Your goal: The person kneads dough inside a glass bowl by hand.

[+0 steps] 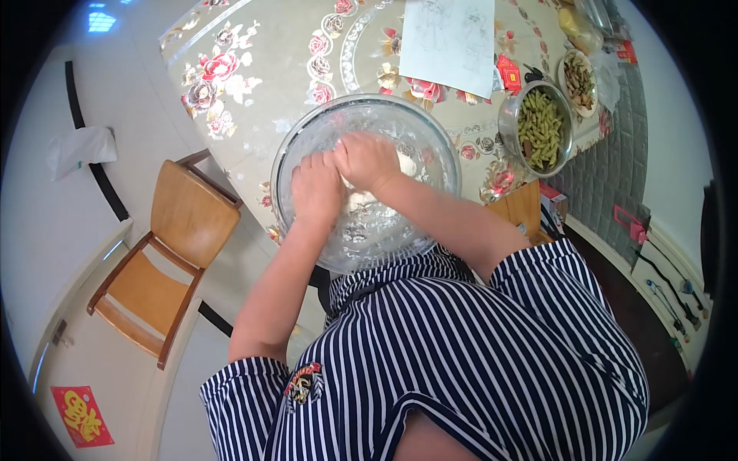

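A large clear glass bowl (430, 138) stands at the near edge of a round table with a floral cloth (254, 77). Inside it lies a lump of white dough (406, 164), mostly hidden by my hands. My left hand (317, 188) and my right hand (369, 160) sit side by side in the bowl, fingers curled down and pressing into the dough. Flour dusts the bowl's inner wall.
A metal bowl of green bean pods (542, 127) stands to the right, with a small dish (578, 81) behind it. A white sheet of paper (450, 38) lies at the table's far side. A wooden chair (165, 253) stands on the left, on a white tiled floor.
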`<control>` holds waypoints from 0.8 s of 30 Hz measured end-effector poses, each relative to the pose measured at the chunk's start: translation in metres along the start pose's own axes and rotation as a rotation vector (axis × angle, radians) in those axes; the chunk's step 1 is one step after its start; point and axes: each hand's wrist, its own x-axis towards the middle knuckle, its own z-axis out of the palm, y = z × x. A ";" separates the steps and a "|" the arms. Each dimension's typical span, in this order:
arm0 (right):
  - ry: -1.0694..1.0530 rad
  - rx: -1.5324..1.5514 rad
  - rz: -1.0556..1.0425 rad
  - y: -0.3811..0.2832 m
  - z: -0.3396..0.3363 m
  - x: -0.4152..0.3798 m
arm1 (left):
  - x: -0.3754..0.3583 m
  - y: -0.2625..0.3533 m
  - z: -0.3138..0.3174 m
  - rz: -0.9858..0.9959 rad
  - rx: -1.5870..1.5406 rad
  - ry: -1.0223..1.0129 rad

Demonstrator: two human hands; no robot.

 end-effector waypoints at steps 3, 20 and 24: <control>-0.192 0.016 0.149 -0.005 -0.011 0.017 | 0.001 0.005 -0.018 -0.012 -0.121 -0.009; -0.004 -0.107 -0.147 -0.007 -0.024 -0.088 | -0.078 0.046 0.010 -0.066 -0.239 -0.088; 0.071 -0.132 -0.190 -0.002 -0.012 -0.070 | -0.064 0.042 0.021 -0.098 -0.143 -0.096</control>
